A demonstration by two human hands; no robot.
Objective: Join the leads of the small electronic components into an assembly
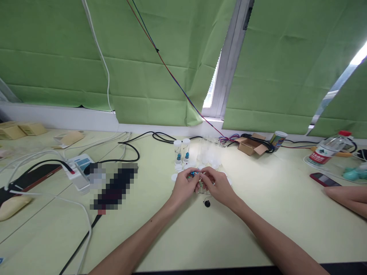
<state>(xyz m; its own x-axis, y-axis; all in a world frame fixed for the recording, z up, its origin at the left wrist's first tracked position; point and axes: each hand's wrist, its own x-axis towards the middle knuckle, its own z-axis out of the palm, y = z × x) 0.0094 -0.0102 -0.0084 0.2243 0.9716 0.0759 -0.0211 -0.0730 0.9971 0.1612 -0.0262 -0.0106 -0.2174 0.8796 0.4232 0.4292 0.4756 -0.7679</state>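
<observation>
My left hand (184, 184) and my right hand (218, 186) meet over the middle of the table, fingers curled in. A small shiny blue piece (193, 173) shows between the fingers of my left hand. My right hand is pinched close beside it, its fingertips partly hiding what they hold. Just behind the hands stand two small clear tubes with white caps (177, 142), with blue parts (187, 155) inside. Round white discs (174, 177) lie about the hands. In front of them sits a small black round part (207, 204) with a thin wire.
On the left are a white power strip (78, 173), a blurred dark object (116, 187) and loose cables. An open cardboard box (251, 145), a printed can (278, 140) and a water bottle (328, 149) stand at right. Another person's arm (348, 198) rests near a phone (323, 179).
</observation>
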